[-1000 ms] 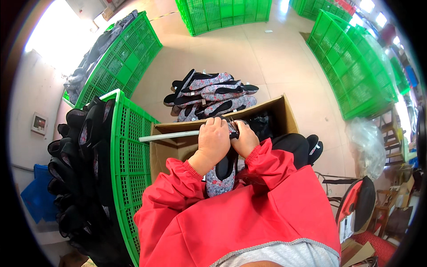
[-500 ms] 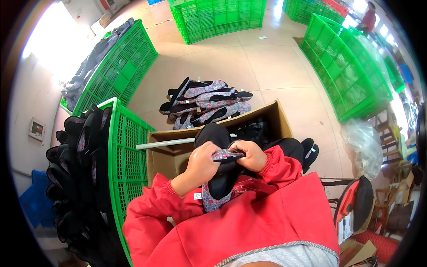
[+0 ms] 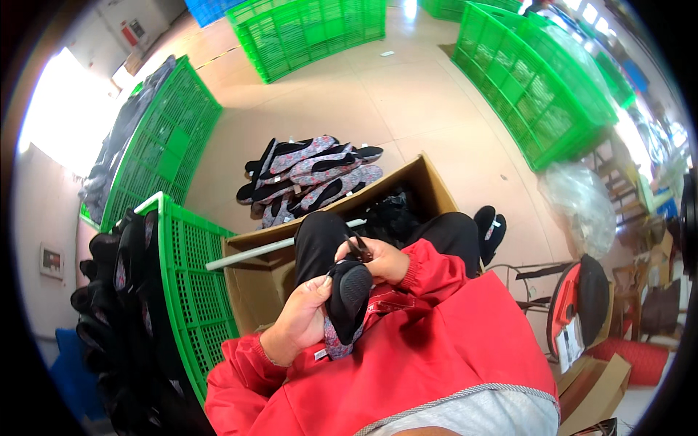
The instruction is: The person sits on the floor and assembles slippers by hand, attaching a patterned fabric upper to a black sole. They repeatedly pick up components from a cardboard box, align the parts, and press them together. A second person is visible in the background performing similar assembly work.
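Observation:
A slipper with a black ridged sole and flowered grey-pink fabric lies over my lap, its sole turned partly up. My left hand is closed on its side, thumb near the toe end. At that same end my right hand is closed around a small dark tool that looks like thread snips; the fingers hide part of it. A white tag hangs by the slipper's lower end.
An open cardboard box stands before my knees, with a pale rod across it. Beyond lie piled flowered slippers. A green crate of black slippers is at my left; another green crate stands far right.
The slipper has turned from its flowered fabric edge to show more black sole. My left hand has moved lower along it, and a dark tool now shows in my right hand. The view has shifted.

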`<state>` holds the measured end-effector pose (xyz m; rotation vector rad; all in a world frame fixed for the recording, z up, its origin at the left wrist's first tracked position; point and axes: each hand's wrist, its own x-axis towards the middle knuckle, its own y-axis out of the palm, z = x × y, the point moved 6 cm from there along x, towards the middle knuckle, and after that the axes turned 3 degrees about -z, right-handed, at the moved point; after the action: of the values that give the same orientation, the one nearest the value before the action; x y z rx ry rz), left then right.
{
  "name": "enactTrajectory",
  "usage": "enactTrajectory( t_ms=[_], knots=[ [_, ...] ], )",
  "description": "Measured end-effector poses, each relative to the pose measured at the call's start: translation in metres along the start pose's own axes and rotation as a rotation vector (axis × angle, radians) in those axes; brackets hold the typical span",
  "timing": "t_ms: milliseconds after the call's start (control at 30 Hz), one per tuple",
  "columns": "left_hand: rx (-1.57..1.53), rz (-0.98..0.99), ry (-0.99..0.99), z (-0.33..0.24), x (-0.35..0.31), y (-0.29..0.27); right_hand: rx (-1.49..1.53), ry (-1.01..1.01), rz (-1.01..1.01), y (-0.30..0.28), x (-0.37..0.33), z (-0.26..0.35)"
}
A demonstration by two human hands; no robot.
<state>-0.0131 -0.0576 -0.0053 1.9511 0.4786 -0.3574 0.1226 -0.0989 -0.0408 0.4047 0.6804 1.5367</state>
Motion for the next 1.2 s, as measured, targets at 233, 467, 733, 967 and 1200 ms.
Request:
enactTrajectory(
  t_ms=[233, 467, 733, 967, 1200],
  knots=[
    [-0.217, 0.08, -0.035, 0.025, 0.017, -0.013, 0.04, -0.079, -0.074, -0.015, 0.027, -0.033],
    [-0.263, -0.023, 0.011, 0.035, 0.024, -0.01, 0.183, -0.014, 0.005, -0.013, 0.03, -0.047],
    [-0.088, 0.01, 0.259, 0.022, 0.033, -0.018, 0.033, -0.158, -0.036, -0.022, 0.039, -0.053],
    [0.15, -0.148, 0.584, -0.002, 0.035, -0.028, 0.151, -0.174, -0.514, -0.05, 0.015, -0.084],
    [0.253, -0.475, 0.678, 0.011, 0.072, -0.076, 0.109, -0.097, -0.616, -0.06, 0.005, -0.095]
  ],
)
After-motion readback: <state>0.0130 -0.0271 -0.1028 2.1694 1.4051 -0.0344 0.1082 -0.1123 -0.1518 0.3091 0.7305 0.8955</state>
